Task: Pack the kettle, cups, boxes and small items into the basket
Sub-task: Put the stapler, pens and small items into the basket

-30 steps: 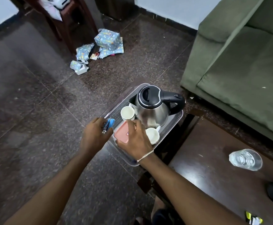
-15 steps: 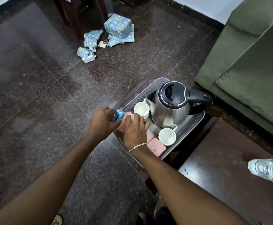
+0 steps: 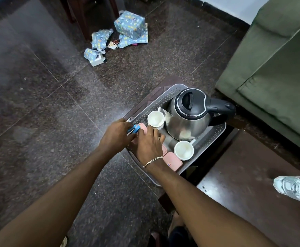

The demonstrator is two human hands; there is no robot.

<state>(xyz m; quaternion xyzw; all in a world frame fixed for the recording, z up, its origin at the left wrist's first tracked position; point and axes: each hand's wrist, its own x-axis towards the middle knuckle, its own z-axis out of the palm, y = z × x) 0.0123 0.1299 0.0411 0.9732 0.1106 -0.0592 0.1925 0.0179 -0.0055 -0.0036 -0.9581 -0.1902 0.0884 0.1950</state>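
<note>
reaching in from the lower part of the frame, both hands meet at the left corner of a grey perforated basket that sits on a dark wooden worktop right of centre. the left hand has its fingers curled around a small blue item, pinched at the basket's left rim; what the item is cannot be told. the right hand, with a thin chain bracelet at the wrist, lies palm down with fingers spread flat over a pink box, pressing on it rather than gripping it. a second pink box lies just beside the wrist at the basket's near edge, with a small label on its lid.

inside the basket, a stainless steel electric kettle with a black lid and black handle stands upright toward the upper right. one white cup stands touching the kettle's spout side, just above the right hand's fingertips. another white cup stands below the kettle, next to the second pink box.

at the right edge of the frame a clear drinking glass stands on the worktop, well apart from the basket. an olive green sofa fills the upper right. on the dark speckled floor in the upper middle lie a wrapped gift box and torn blue wrapping paper.
</note>
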